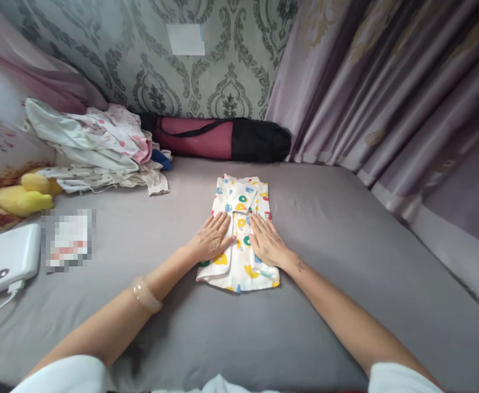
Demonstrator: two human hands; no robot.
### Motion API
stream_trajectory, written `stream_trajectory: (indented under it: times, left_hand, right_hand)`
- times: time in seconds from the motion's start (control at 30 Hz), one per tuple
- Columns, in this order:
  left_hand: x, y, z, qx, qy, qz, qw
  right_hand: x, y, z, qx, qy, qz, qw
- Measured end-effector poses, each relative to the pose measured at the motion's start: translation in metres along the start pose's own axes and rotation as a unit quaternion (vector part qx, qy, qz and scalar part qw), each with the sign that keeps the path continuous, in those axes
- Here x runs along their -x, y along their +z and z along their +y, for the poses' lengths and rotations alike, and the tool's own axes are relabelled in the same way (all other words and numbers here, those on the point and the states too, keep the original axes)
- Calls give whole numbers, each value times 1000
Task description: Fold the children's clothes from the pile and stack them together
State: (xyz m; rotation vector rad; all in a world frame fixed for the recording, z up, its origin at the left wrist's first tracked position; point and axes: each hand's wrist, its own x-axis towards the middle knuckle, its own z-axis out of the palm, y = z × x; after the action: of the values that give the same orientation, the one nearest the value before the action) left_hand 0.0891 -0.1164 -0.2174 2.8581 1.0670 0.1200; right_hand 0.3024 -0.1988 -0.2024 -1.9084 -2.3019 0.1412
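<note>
A small white garment (243,274) with a colourful print lies on the grey bed sheet, its sides and sleeves folded in toward the middle. My left hand (211,238) rests flat on its left side, fingers stretched out and pointing away from me. On the right side, my right hand (267,240) presses flat too, its fingers extended. Between the two hands a strip of the printed cloth shows. Both palms hide part of the folded sleeves beneath them. Neither hand grasps anything.
A heap of clothes (100,144) lies at the back left, near a yellow plush toy (22,199). A white power bank (10,259) with a cable sits at the left, beside a blurred packet (69,240). Against the wall lies a maroon and black bag (198,142). Curtains (386,87) hang at the right.
</note>
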Motion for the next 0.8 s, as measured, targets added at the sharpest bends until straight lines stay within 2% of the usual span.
stream_trajectory:
  times: [0.07, 0.23, 0.4, 0.5, 0.6, 0.7, 0.8]
  left_hand:
    - [7, -2, 4, -6, 0, -6, 1000]
    - [33, -8, 15, -10, 14, 35, 999]
    - [52, -5, 22, 0, 13, -24, 1000]
    - [61, -16, 27, -11, 27, 12, 1000]
    - [76, -24, 37, -15, 38, 36, 999]
    - [91, -21, 47, -4, 51, 5, 999]
    - [95, -16, 51, 20, 51, -31, 998]
  right_hand:
    - [7, 0, -5, -2, 14, -13, 1000]
    - [30, -5, -17, 3, 15, 11, 1000]
    - [46, -7, -23, -7, 22, -36, 999]
    - [56, -16, -34, -2, 18, -12, 1000]
    - [74, -19, -48, -5, -14, 24, 1000]
    - [90, -10, -58, -24, -37, 17, 999]
    - [95, -2, -62, -42, -28, 4, 999]
